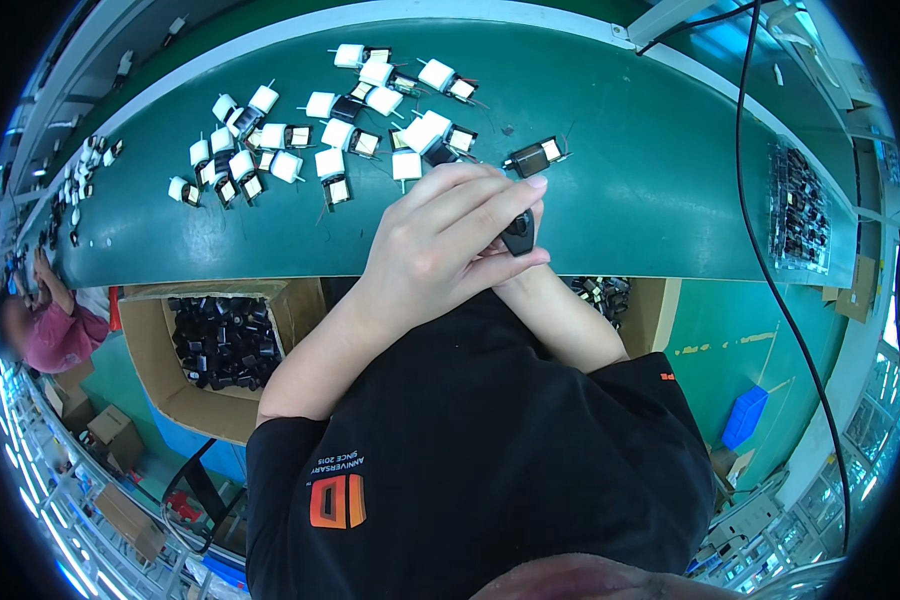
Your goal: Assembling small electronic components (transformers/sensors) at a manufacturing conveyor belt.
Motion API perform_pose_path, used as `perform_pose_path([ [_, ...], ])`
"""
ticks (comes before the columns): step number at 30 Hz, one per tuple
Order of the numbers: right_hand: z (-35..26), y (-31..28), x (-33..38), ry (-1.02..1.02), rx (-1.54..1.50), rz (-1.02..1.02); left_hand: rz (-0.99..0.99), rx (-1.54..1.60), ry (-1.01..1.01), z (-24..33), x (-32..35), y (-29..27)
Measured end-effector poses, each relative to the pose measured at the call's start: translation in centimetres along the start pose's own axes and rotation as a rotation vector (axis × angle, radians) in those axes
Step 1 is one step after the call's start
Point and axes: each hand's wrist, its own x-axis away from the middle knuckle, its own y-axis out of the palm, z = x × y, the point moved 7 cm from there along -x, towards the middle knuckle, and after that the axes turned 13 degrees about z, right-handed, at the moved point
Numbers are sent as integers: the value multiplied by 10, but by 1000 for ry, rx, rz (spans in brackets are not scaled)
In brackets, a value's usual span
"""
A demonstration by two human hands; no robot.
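My left hand [435, 235] is at the near edge of the green table, its fingers and thumb closed around a small black plastic part [519, 235] that shows between them. My right hand [532, 272] lies behind and under the left one; its wrist shows, but its fingers are mostly hidden. Just beyond the hands, a single black part with a pale label and thin wires [537, 157] lies on the table. Farther left is a loose group of small white-and-black parts with thin wires [338, 135], with pale labels on some.
An open cardboard box [198, 402] of black parts stands below the table at left; another box [654, 318] is at right. A clear tray of dark parts [800, 210] lies at the far right. A black cable [760, 250] hangs there. A person [62, 330] sits at far left.
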Motion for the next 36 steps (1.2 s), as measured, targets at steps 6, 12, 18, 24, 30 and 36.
perform_pose_path([
  [6, -1, -10, 3, -16, -103, 226, 16, 2, -2, 0, 1, 0],
  [12, -8, -2, 1, -64, 5, 15, 17, 15, 0, -2, 2, 0],
  [18, -11, 10, 3, -113, 109, -200, 25, 30, -6, -3, 3, -1],
  [24, -23, 39, 8, -454, 516, -104, 53, 106, -106, -28, 13, -7],
  [30, -53, 83, 55, -1066, 1464, -147, -99, 125, 114, -21, 6, -11],
  [36, -42, 67, 44, -496, 806, -146, -38, 159, -175, -26, 6, -4],
])
